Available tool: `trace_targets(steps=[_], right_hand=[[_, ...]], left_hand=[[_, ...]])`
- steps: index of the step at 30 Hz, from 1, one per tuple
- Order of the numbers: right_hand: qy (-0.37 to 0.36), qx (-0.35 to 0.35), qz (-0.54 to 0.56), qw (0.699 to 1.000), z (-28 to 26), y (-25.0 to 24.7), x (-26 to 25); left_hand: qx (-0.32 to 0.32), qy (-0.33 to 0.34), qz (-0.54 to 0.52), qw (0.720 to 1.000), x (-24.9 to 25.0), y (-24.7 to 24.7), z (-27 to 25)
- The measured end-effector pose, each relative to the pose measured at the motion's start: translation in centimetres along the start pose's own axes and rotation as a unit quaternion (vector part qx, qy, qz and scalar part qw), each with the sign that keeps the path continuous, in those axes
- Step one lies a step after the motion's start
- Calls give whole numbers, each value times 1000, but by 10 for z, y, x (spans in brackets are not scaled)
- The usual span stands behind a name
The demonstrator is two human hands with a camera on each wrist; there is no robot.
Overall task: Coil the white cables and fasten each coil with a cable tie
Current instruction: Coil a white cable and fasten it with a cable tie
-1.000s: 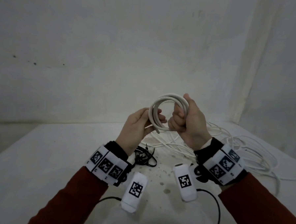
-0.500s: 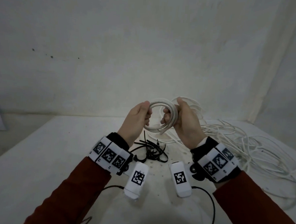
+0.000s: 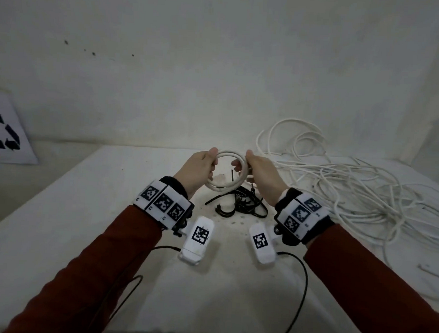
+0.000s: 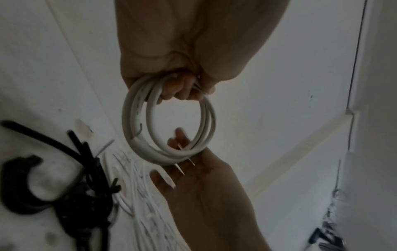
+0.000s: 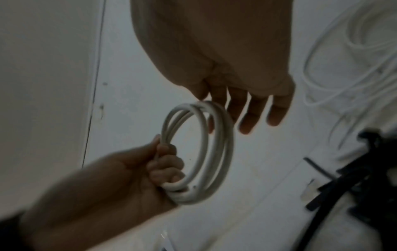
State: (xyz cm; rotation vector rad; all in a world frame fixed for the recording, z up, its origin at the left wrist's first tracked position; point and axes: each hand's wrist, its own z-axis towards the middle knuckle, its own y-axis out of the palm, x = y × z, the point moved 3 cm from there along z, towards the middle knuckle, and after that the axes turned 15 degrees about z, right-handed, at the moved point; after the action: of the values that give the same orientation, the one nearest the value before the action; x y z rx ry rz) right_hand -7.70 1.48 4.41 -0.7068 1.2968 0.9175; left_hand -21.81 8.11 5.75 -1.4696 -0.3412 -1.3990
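in the head view the palm of the left hand [image 3: 199, 169] is turned away, so its fingertips are hidden behind the white coil [image 3: 240, 177]. the loose white cables [image 3: 364, 199] right of the right hand [image 3: 261, 178] are cut off by the picture's edge. the black cable ties [image 5: 352, 178] below that hand are blurred; single ties cannot be told apart.

Smooth matt white cable coil [image 3: 238, 181], matt black cable ties [image 3: 247, 206], stained table [image 3: 84, 210]
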Motion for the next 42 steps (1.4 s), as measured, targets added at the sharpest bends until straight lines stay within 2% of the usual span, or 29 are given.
trace_targets(steps=[1, 2, 4, 5, 6, 8, 13, 15, 20, 23, 28, 31, 35, 37, 39, 42], right_hand=[[-13, -16, -128, 992, 3, 0, 4], [-12, -41, -252, 967, 4, 1, 10], [22, -109, -452, 885, 5, 6, 22], [41, -146, -512, 845, 4, 10, 29], [54, -178, -551, 814, 4, 15, 34], [67, -213, -589, 776, 4, 26, 40], [42, -243, -644, 724, 3, 43, 42], [27, -244, -639, 729, 1, 45, 41], [0, -194, -601, 776, -1, 38, 22], [5, -177, -538, 824, -3, 25, 2], [18, -182, -366, 913, -12, -1, -36], [15, -184, -252, 950, -22, -15, -51], [-27, -170, -123, 977, -39, -24, -65], [-39, -173, -75, 981, -48, -22, -64], [-58, -170, -65, 982, -54, -18, -62], [-125, -123, -88, 980, -57, -12, -57]], left_hand=[[19, -2, 34, 999, -7, -4, 2], [35, -4, 67, 997, -15, -7, 4], [55, -14, 104, 993, -28, -14, 7], [61, -19, 112, 992, -33, -16, 8], [66, -24, 117, 991, -38, -18, 9], [76, -34, 121, 989, -45, -21, 11], [96, -53, 117, 987, -58, -28, 10], [103, -58, 112, 987, -61, -32, 10], [112, -68, 107, 986, -64, -40, 9], [117, -73, 96, 986, -63, -44, 9], [124, -76, 78, 986, -58, -48, 9], [126, -72, 66, 987, -52, -47, 11], [122, -60, 56, 989, -40, -42, 13], [116, -52, 48, 991, -33, -36, 13], [110, -43, 36, 992, -22, -29, 13], [97, -23, 12, 995, -2, -18, 9]])
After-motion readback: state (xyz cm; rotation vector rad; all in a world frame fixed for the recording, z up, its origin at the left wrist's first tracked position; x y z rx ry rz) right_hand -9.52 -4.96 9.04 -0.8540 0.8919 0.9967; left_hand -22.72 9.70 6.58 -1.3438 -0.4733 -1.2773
